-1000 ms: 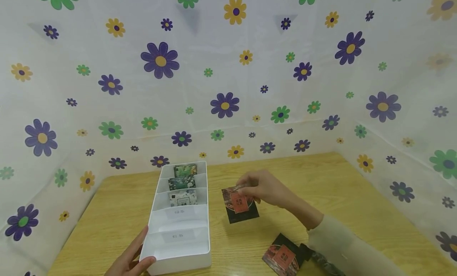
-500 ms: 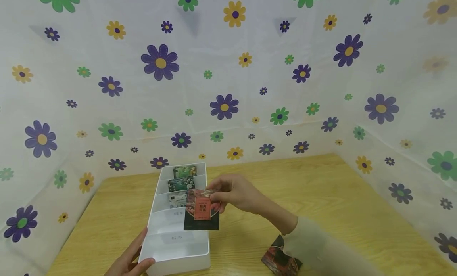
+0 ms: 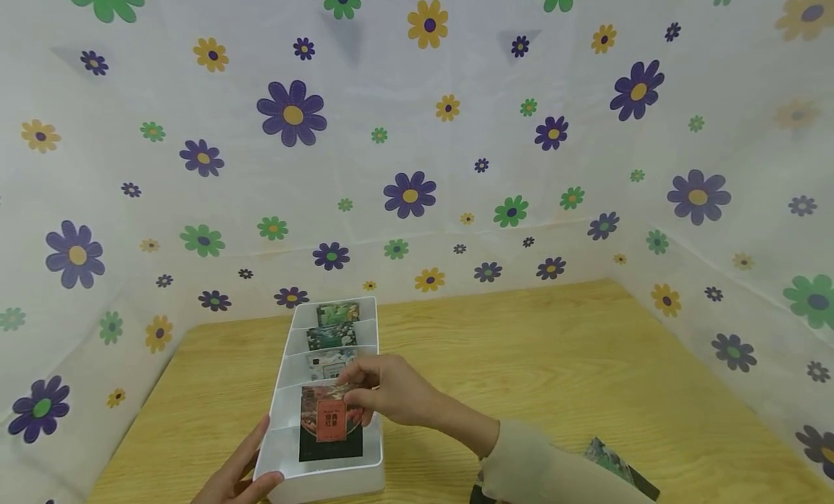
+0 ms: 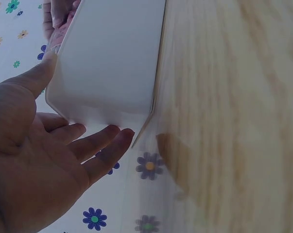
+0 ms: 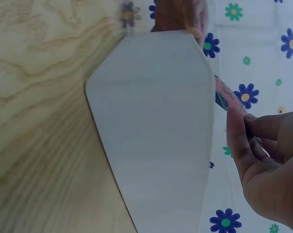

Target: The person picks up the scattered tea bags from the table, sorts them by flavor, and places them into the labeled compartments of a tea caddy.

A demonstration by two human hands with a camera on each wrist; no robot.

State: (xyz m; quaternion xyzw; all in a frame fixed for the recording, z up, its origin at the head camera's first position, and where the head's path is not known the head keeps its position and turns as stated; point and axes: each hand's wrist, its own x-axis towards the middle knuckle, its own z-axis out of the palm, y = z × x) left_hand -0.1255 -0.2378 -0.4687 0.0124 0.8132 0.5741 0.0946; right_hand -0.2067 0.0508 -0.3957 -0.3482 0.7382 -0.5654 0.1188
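Note:
My right hand (image 3: 397,395) pinches a black and red tea packet (image 3: 331,421) by its upper right edge. The packet hangs upright over the two nearest compartments of a long white divided box (image 3: 335,484); its red edge (image 5: 225,93) shows above the box wall in the right wrist view. At the box's near left corner, my left hand (image 3: 237,471) holds on, thumb at the front rim and fingers along the left side. Farther back in the box stand a white floral packet (image 3: 326,364), a dark green packet (image 3: 331,337) and a light green packet (image 3: 339,314), one per compartment.
On the wooden table (image 3: 508,345), a green and black packet (image 3: 619,466) lies to the right, partly behind the right sleeve (image 3: 554,464). A dark packet corner (image 3: 478,493) peeks out below that sleeve. A flower-print cloth (image 3: 417,142) rises behind and at both sides.
My right hand has carried the black and red packet leftward from above the table to over the near end of the box. My left hand has stayed at the box corner.

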